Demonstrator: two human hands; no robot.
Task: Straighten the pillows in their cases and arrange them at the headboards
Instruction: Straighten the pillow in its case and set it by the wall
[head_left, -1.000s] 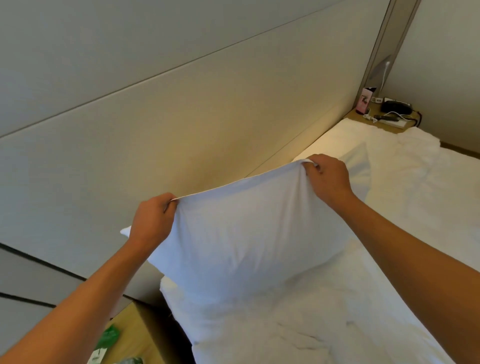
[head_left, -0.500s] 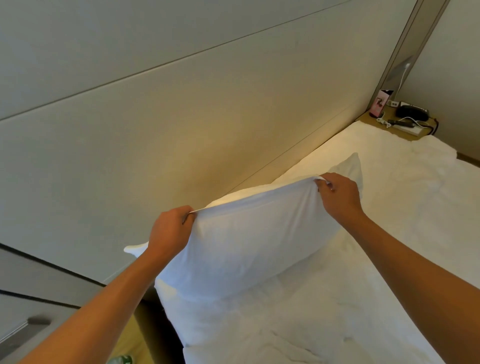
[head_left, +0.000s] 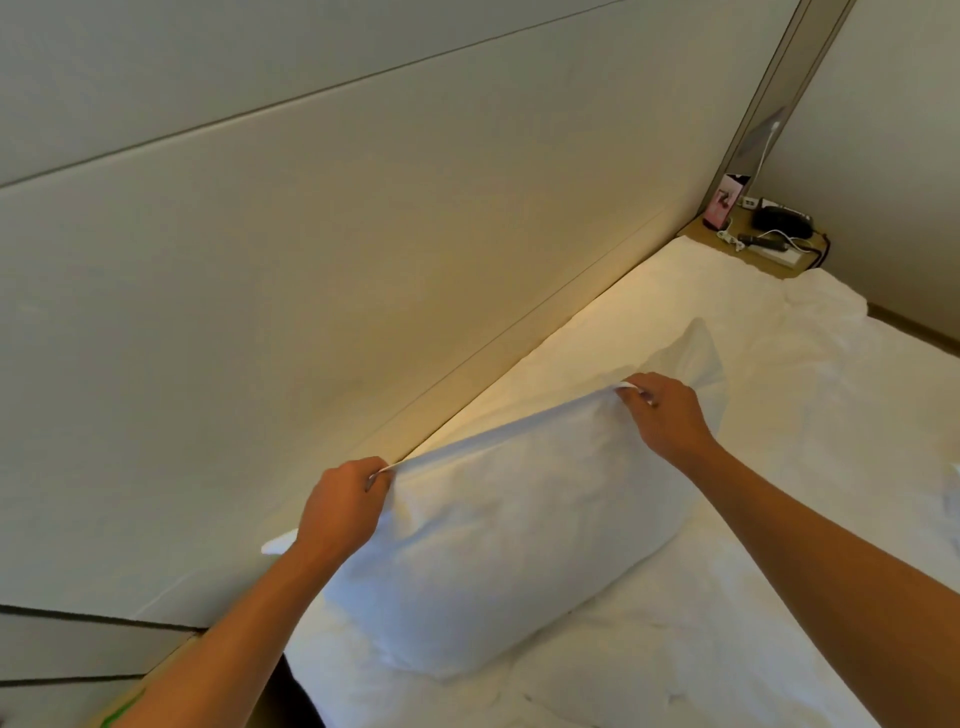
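- Gripping the top seam of the white pillow (head_left: 498, 525), the left hand (head_left: 340, 512) has its fingers curled round the fabric near the pillow's left end.
- Right hand (head_left: 662, 415) pinches the same seam further along toward the right end; both hands hold cloth and are spread well apart, with the edge drawn taut between them.
- Pillow stands on its lower long edge on the bed (head_left: 727, 597), tilted, close to the padded headboard (head_left: 363, 286) but not seen to touch it.
- Compared with half a second ago, the pillow sits lower: its bottom edge now rests on the rumpled white sheet and its body bulges toward the camera.
- Both hands have come down with it, keeping the same grip points on the seam.
- One corner flap of the case pokes out left of the left wrist, as before.
- Far nightstand (head_left: 769, 249) carries a pink box (head_left: 724, 202), a dark device and white cables; it now shows lower in the view than earlier.
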